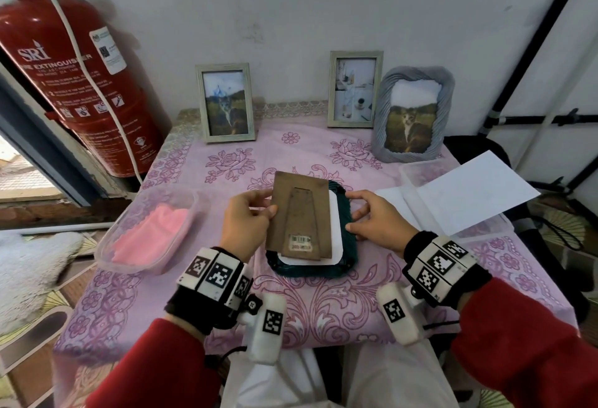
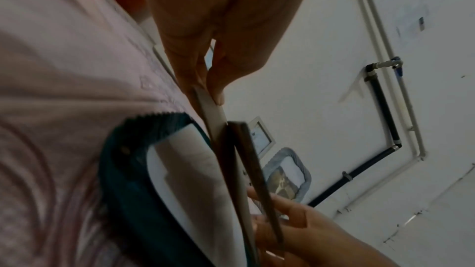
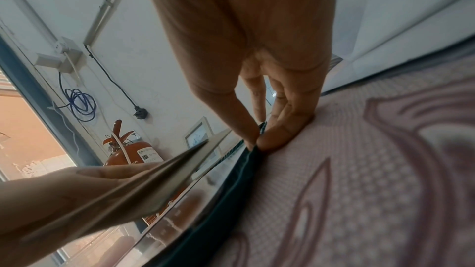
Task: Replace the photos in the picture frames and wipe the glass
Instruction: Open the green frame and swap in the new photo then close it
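A dark teal picture frame (image 1: pixel 348 247) lies face down mid-table, with the white back of a photo (image 1: pixel 336 229) showing in its opening. My left hand (image 1: pixel 267 206) pinches the left edge of the brown backing board (image 1: pixel 301 213), which has an easel stand and a barcode sticker, and holds it tilted above the frame. The left wrist view shows thumb and fingers (image 2: pixel 217 90) clamped on the backing board (image 2: pixel 216 113), over the teal frame (image 2: pixel 123 170). My right hand (image 1: pixel 351 212) grips the frame's right rim, where its fingertips (image 3: pixel 253 139) pinch the teal frame (image 3: pixel 231 200).
Three framed photos stand at the back: a pale frame (image 1: pixel 226 102), another pale frame (image 1: pixel 355 89) and a grey ribbed frame (image 1: pixel 412 118). A clear tub with a pink cloth (image 1: pixel 152 229) sits left. White sheets (image 1: pixel 469 194) lie right. A fire extinguisher (image 1: pixel 71 77) leans far left.
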A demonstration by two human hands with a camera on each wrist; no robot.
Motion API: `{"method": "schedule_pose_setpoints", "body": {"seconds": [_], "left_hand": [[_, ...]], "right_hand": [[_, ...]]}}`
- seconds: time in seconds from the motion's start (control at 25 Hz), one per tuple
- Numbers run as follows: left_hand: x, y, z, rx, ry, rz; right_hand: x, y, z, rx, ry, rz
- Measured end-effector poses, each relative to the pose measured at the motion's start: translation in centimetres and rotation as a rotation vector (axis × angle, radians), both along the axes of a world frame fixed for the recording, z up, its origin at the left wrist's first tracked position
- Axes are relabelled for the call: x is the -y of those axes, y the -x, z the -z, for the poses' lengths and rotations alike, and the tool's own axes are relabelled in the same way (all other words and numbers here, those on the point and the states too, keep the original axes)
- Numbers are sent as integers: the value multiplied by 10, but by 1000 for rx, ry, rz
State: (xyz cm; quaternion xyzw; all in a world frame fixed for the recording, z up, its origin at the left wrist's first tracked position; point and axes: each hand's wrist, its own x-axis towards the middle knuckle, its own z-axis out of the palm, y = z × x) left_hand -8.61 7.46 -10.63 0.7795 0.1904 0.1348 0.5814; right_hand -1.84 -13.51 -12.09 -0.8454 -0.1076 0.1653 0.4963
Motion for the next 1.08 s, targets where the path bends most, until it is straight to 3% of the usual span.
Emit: {"method": "schedule_pose_setpoints", "body": {"seconds": [1.08], "left_hand": [[11,-7,24,-81,-70,22]], "right_hand": [[0,-2,5,67,53,-27]]}}
